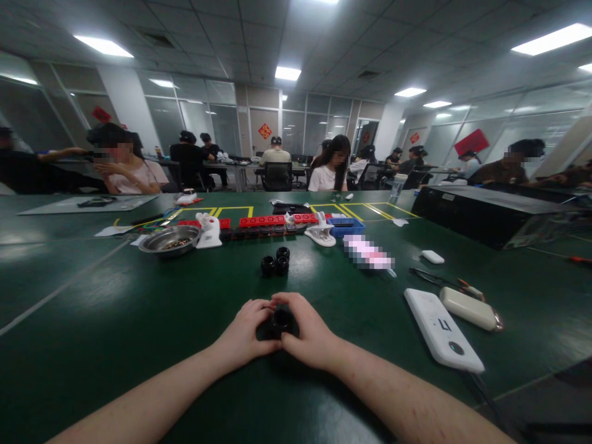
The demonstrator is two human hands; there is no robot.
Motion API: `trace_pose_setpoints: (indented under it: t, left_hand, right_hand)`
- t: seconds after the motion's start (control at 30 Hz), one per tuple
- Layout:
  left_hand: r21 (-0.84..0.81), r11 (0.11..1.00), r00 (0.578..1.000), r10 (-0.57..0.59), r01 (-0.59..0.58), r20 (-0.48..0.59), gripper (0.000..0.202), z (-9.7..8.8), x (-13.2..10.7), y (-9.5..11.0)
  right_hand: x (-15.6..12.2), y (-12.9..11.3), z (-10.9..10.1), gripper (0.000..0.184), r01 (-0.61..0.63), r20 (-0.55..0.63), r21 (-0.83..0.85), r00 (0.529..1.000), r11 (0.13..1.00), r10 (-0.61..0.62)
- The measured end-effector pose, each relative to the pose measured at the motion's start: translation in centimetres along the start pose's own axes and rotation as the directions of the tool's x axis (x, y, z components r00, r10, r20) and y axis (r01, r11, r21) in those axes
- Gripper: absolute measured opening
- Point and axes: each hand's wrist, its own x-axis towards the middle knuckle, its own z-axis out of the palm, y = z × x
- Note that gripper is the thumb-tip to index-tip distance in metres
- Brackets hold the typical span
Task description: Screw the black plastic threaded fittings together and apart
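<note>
The black ring is enclosed between the two hands, open end up. It is grasped by the right hand, the nearer one; whether it is gripped by the left hand cannot be told. Three similar rings are clustered beyond, on the far side.

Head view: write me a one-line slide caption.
Left hand and right hand surround a black hollow part at a green table, more black parts beyond.

Beyond a lone cylinder, three cylinders on the table, bowl left, tray right.
</note>
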Motion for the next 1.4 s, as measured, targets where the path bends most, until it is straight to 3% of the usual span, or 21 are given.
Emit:
trace_pose_setpoints:
  t: [0.23, 0.5, 0.77, 1.0, 1.23, 1.4]
  left_hand:
    - [0.006, 0.999, 0.999, -0.035, 0.035, 0.018, 0.036, -0.23, -0.06, 0.33]
    - [0.014, 1.0, 1.0, 0.001, -0.001, -0.018, 0.038, -0.14, 0.0, 0.45]
    - [0.013, 1.0, 1.0, -0.004, 0.004, -0.005, 0.034, -0.2, -0.02, 0.52]
    - [-0.001, 1.0, 1.0, -0.023, 0.023, 0.007, 0.038, -0.37, -0.04, 0.72]
    - [-0.015, 1.0, 1.0, -0.023, 0.024, 0.017, 0.034, -0.37, -0.07, 0.71]
    - [-0.008, 1.0, 1.0, -0.007, 0.007, 0.004, 0.035, -0.31, -0.08, 0.63]
  right_hand:
    - [0.26, 0.15, 0.27, 0.043, -0.13, -0.193, -0.128, 0.976, 0.983, 0.104]
    - [-0.03, 0.3, 0.2, 0.051, -0.007, -0.047, -0.022, 0.999, 1.0, 0.006]
    - [0.13, 0.3, 0.4, 0.042, -0.145, -0.153, -0.077, 0.979, 0.986, 0.132]
    - [0.01, 0.2, 0.17, 0.051, -0.052, -0.075, -0.014, 0.996, 0.999, 0.05]
    - [0.11, 0.11, 0.24, 0.045, -0.138, -0.123, -0.079, 0.984, 0.987, 0.128]
    - [0.06, 0.27, 0.18, 0.049, -0.098, -0.08, -0.025, 0.992, 0.995, 0.095]
